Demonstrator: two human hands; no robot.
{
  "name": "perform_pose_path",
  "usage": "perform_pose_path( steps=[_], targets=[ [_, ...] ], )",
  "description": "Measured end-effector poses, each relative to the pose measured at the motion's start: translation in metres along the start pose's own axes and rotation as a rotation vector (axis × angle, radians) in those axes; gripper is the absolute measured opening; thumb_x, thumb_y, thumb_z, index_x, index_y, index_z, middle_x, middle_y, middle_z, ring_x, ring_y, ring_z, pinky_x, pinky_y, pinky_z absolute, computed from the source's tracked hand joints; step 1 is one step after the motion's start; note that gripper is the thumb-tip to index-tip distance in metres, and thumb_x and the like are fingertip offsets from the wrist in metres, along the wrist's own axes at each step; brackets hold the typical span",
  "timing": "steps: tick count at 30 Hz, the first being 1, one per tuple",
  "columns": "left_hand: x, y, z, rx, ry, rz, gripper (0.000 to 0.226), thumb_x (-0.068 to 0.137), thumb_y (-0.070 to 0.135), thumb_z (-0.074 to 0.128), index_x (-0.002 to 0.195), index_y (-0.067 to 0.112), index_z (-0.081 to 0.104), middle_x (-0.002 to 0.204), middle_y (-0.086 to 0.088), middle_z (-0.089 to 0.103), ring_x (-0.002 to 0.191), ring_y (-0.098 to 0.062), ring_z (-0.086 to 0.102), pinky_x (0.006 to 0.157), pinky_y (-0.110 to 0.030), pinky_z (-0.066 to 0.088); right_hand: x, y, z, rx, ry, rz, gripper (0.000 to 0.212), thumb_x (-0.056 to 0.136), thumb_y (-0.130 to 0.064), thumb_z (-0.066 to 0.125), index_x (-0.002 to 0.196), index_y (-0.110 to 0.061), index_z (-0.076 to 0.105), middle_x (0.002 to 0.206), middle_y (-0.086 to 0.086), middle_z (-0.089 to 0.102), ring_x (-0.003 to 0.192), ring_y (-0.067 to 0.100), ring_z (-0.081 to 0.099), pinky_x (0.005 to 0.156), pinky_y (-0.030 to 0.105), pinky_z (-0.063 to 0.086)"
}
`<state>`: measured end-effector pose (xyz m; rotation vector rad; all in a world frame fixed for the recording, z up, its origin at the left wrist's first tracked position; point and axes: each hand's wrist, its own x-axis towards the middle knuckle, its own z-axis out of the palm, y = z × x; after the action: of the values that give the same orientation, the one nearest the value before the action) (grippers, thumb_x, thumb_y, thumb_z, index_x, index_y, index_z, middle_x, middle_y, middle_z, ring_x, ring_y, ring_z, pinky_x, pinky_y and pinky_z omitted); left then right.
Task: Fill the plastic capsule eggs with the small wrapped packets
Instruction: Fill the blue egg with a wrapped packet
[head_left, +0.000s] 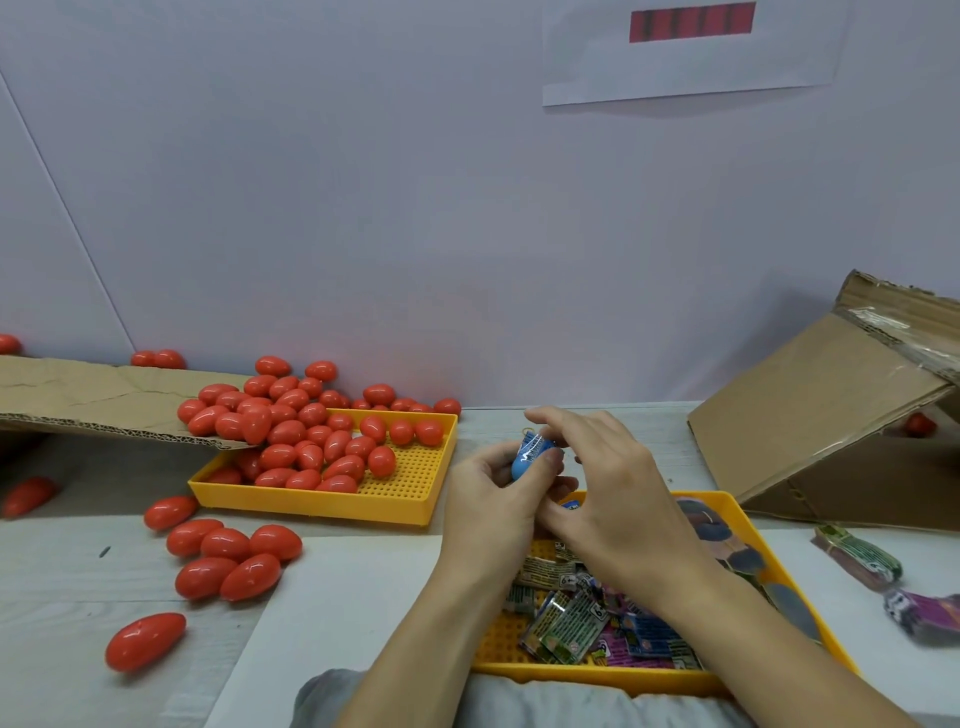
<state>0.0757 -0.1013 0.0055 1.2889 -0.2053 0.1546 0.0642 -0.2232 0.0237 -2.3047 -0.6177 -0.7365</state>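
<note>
Blue capsule (525, 457) between curled fingers (543, 467)

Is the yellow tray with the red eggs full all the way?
No, partly full. The red eggs crowd the left of the yellow tray; its right side shows bare mesh floor.

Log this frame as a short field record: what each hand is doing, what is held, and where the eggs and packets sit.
left hand: grips a small blue object
right hand: fingers on the top of the blue object
held item: blue, white markings; exact kind unclear
red eggs: heaped in the far yellow tray, spilling off a cardboard flap; more loose on the table
packets: in the near yellow tray
</note>
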Motion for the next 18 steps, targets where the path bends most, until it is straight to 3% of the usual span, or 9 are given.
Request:
perform_pose_path(
  steps=[10,15,18],
  targets=[
    [-0.0002,0.0014,0.0012,0.061,0.019,-0.001,0.009,0.091,0.008,0.069,0.095,0.001,0.074,0.079,-0.011,0.075,0.070,-0.016,0.073,0.059,-0.020,0.054,-0.0008,-0.0003,0.0005,0.011,-0.017,-0.015,0.065,0.077,-0.011,0.082,0.136,-0.019,0.056,0.115,0.001,0.060,0.095,-0.001,0.046,0.084,-0.004,0.035],
    [-0.0014,0.0043,0.0040,-0.015,0.002,-0.052,0.023,0.094,0.024,0.066,0.096,0.002,0.073,0.081,-0.013,0.073,0.075,-0.020,0.073,0.064,-0.024,0.055,-0.0002,-0.0025,-0.0018,0.059,0.000,-0.023,0.060,0.077,-0.013,0.082,0.132,-0.018,0.058,0.111,-0.002,0.061,0.091,-0.002,0.053,0.084,-0.001,0.039],
    [-0.0017,0.0063,0.0030,0.042,0.007,-0.061,0.031,0.096,0.030,0.063,0.086,0.001,0.071,0.072,-0.011,0.069,0.064,-0.018,0.069,0.058,-0.023,0.053,-0.0006,-0.0030,-0.0013,0.076,-0.014,-0.032,0.060,0.077,-0.012,0.081,0.132,-0.017,0.059,0.111,-0.001,0.063,0.094,0.000,0.053,0.086,0.001,0.040]
  ],
)
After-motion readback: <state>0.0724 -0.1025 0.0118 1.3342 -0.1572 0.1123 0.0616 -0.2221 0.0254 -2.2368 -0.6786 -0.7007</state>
